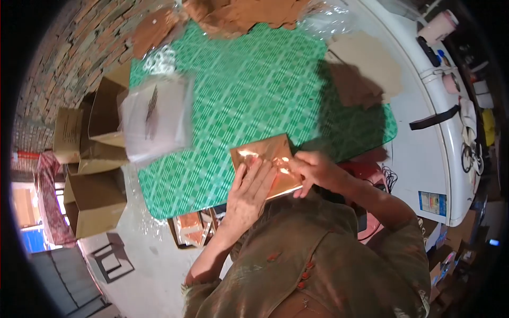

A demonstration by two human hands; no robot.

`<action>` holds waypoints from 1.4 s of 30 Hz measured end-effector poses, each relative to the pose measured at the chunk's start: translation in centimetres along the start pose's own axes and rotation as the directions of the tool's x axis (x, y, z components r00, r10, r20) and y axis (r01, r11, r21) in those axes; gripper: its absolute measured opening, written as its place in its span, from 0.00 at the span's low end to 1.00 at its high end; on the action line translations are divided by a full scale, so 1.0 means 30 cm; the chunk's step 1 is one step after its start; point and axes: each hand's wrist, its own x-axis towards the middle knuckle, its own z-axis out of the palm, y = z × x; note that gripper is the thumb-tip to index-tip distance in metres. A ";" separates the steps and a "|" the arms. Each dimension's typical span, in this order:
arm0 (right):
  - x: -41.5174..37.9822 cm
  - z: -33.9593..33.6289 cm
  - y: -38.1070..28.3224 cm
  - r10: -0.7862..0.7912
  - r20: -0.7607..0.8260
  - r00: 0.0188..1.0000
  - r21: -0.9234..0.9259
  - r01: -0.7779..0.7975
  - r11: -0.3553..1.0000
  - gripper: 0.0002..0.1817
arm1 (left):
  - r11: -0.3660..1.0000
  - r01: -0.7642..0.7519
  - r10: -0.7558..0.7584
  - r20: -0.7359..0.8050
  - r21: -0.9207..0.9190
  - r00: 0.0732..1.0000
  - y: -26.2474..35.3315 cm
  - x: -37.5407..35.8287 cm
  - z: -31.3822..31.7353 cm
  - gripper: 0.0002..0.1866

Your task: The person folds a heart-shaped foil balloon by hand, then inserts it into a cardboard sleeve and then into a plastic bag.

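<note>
A flat, square, orange-brown packet in shiny clear plastic (pixel 260 147) lies at the near edge of a green checked table (pixel 238 85), close to my body. My left hand (pixel 250 188) rests on the packet, its fingers stretched out over the glossy surface. At the packet's right side, my right hand (pixel 316 170) is closed, with thumb and bent fingers gripping the edge. Bright glare covers part of the wrapping between my hands. On the table's left side lies a stack of clear plastic bags (pixel 172 114).
Brown cut pieces (pixel 249 16) are piled along the far edge, and paler brown pieces (pixel 366 63) lie at the right. Opened cardboard boxes (pixel 101 196) stand left of the table. Below its front edge sits a box of wrapped packets (pixel 191 230). A white appliance (pixel 424 169) stands right.
</note>
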 end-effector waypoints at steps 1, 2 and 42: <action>0.010 -0.049 -0.014 -0.280 -0.128 0.952 -0.208 0.250 0.946 0.19 | 1.000 -0.007 0.007 -0.014 -0.020 1.000 0.013 0.016 -0.021 0.33; 0.022 -0.112 -0.035 -0.548 -0.186 0.815 -0.432 0.433 0.791 0.18 | 0.998 -0.006 0.006 0.000 -0.068 1.000 0.022 0.023 -0.036 0.33; 0.102 -0.755 -0.373 -0.885 -0.225 0.409 -0.972 -0.161 0.173 0.36 | 0.889 0.042 -0.015 0.061 -0.456 0.998 0.111 0.027 -0.082 0.36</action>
